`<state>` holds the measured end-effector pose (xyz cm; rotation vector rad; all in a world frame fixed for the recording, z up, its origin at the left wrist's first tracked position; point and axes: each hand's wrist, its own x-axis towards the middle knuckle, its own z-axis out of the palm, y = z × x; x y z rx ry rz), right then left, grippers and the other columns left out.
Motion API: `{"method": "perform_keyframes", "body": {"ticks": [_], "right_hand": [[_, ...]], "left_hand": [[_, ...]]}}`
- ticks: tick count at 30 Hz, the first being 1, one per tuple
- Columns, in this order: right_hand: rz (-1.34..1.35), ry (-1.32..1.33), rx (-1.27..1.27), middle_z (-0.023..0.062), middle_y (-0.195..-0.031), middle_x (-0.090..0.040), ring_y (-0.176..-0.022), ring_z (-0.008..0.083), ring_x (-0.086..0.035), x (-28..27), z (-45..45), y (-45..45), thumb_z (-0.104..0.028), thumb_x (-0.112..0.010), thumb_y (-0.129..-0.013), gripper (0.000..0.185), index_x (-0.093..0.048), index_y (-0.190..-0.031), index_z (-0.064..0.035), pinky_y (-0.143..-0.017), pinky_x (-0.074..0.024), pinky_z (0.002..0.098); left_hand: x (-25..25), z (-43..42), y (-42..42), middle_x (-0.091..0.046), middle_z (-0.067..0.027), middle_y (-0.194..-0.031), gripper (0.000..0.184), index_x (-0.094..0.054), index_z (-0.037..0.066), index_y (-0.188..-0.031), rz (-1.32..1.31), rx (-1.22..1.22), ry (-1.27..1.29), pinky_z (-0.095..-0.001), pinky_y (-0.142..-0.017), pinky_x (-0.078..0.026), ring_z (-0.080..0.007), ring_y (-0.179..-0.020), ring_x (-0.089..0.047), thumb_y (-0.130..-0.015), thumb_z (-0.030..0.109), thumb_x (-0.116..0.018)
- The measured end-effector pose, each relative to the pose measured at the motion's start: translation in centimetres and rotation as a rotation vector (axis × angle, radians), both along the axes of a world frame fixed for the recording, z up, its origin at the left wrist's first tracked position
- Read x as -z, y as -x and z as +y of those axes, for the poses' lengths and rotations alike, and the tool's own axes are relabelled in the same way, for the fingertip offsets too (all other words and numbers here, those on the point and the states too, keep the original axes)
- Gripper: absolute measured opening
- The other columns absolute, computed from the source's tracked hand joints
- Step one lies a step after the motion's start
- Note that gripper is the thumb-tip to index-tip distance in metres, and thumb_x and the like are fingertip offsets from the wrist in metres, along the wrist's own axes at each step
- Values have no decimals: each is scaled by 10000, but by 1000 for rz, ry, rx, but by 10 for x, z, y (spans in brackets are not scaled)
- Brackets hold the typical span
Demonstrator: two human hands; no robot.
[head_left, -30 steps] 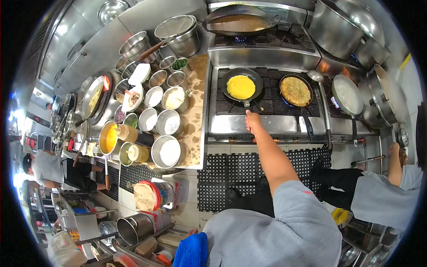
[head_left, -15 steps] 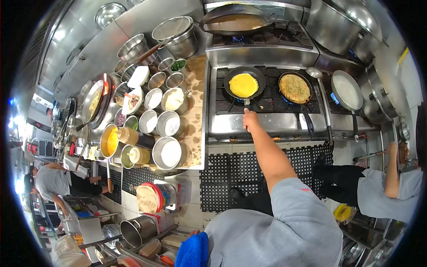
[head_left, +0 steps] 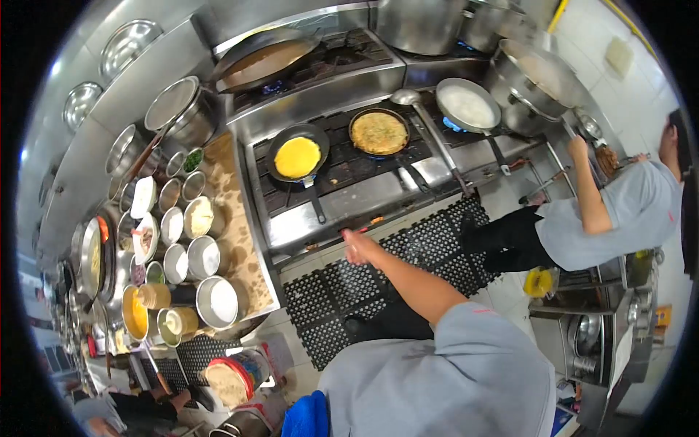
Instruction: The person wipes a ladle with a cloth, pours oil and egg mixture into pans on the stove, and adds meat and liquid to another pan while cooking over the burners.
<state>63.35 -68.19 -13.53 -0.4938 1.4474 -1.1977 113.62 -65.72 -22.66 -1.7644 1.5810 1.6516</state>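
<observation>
My right hand (head_left: 359, 248) is at the stove's front edge, fingers curled; whatever they grip there is too small to make out. Up and left of it, a black frying pan (head_left: 323, 166) rests on a burner with its handle free. Inside lies a round yellow egg sheet (head_left: 298, 158). To the right, a second pan (head_left: 413, 177) holds a browned, green-flecked pancake (head_left: 379, 133). A long-handled ladle (head_left: 435, 138) lies beside that pan, across the stove. My left hand is out of view.
Metal containers of ingredients, including a white-filled one (head_left: 217, 301), crowd the left counter. A pan of whitish liquid (head_left: 466, 105) sits over a blue flame. At the back stands a wok of brown liquid (head_left: 266, 64). A co-worker (head_left: 604, 197) stands at right.
My right hand has let go of the frying pan's handle and drawn back to the stove's front edge. The view has turned rightward, bringing more of the co-worker into sight.
</observation>
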Motion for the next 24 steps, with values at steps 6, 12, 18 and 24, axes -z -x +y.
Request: {"method": "perform_keyframes", "body": {"ticks": [6,12,18,24], "right_hand": [[775,-700,-733,136,-802,-637,-718,270,-630,93,300,-23,-253,-479,-859,301,-603,-995,-15,-609,-501,388],[140,-1123,-73,90,-643,-632,-538,194,-613,98,396,44,-295,-470,-877,342,-646,-751,-31,-495,-500,332],[372,-781,25,62,-661,-605,-519,142,-553,70,309,202,-302,-522,-857,253,-605,-838,-64,-412,-422,286],[198,-452,298,53,-761,-615,-592,131,-601,61,269,295,-274,-544,-865,248,-577,-975,-54,-493,-473,268]], "left_hand": [[2,-31,42,-637,-130,-957,344,-603,18,-1034,22,157,28,-309,-738,-485,-201,-838,-618,-834,295,-566],[-1,-25,101,-638,-130,-955,344,-606,19,-1032,24,260,56,-310,-739,-485,-202,-834,-619,-832,297,-568],[-9,26,170,-639,-131,-953,344,-609,20,-1030,-15,244,82,-312,-740,-484,-203,-830,-620,-831,298,-571],[-11,91,232,-640,-131,-950,344,-611,21,-1028,-62,182,89,-314,-741,-484,-204,-826,-621,-830,299,-573]]}}
